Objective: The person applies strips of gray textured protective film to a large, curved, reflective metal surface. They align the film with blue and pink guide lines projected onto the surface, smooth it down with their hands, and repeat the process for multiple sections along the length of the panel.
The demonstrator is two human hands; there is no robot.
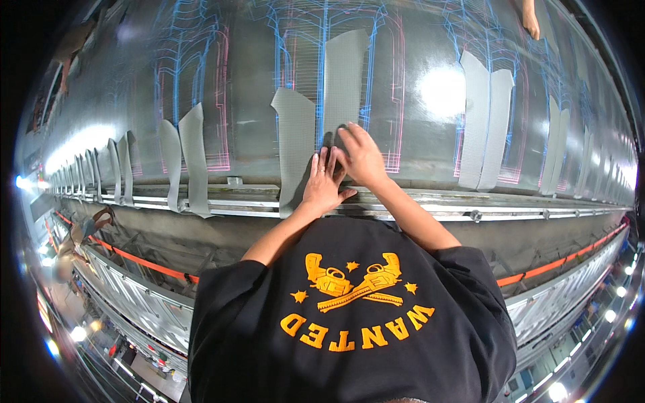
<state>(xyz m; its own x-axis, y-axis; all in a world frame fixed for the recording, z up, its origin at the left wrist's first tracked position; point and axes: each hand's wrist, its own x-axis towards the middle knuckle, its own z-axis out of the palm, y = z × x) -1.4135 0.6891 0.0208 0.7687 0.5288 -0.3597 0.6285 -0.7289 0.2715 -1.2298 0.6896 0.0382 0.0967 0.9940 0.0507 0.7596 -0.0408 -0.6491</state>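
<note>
My left hand (324, 184) lies palm down near the table's front edge, its fingers spread, a ring on one of them. It is at the lower end of a long grey textured fabric panel (345, 74), close to a second, shorter grey panel (294, 134) on its left. Just to the right, my right hand (363, 156) rests on the long panel's lower part with its fingers stretched out. The two hands nearly meet. Under them the panel's bottom end is hidden. Blue and pink outlines (396, 101) are drawn on the dark table (252, 74) around the panels.
More grey panel pairs lie along the table, one pair (476, 121) to the right, another (193, 158) to the left hanging over the metal edge rail (430, 205). Another person's hand (531, 25) reaches in at the far right. An orange strip (144, 260) runs behind me.
</note>
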